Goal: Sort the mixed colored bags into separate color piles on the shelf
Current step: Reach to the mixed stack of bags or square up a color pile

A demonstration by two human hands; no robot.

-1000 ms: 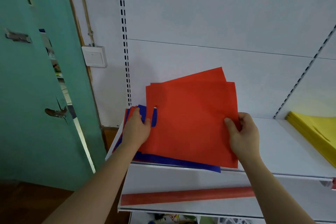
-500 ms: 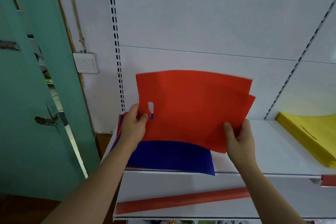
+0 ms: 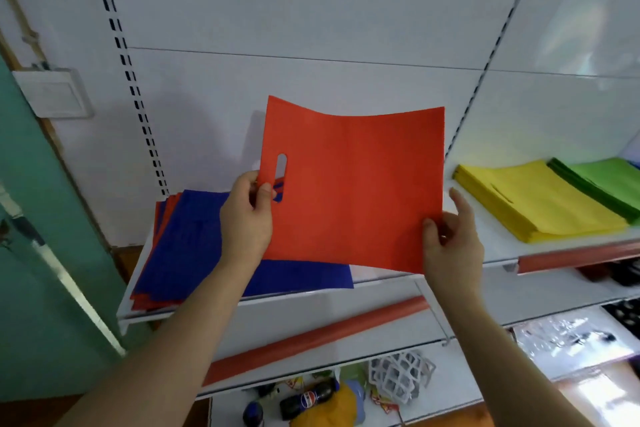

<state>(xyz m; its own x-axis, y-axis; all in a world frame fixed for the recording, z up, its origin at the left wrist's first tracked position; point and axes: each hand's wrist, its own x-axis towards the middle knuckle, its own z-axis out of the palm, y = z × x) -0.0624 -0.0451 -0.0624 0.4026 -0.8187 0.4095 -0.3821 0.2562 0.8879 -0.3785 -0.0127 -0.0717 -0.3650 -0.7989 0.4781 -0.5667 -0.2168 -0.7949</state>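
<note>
Both our hands hold one red bag (image 3: 353, 191) up in front of the shelf (image 3: 398, 279): left hand (image 3: 247, 215) pinches the edge beside the handle slot, thumb on the front; right hand (image 3: 450, 243) pinches the lower right corner, its upper fingers loosely spread. Below it, on the shelf, lies a mixed pile (image 3: 180, 246) (blue on top, red edges peeking out). Well to the right sit a yellow pile (image 3: 533, 201) and, overlapping it, a green pile (image 3: 602, 180).

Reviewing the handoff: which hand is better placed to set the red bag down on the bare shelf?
Probably right: the right hand pinches the red bag beside the bare shelf patch.
</note>
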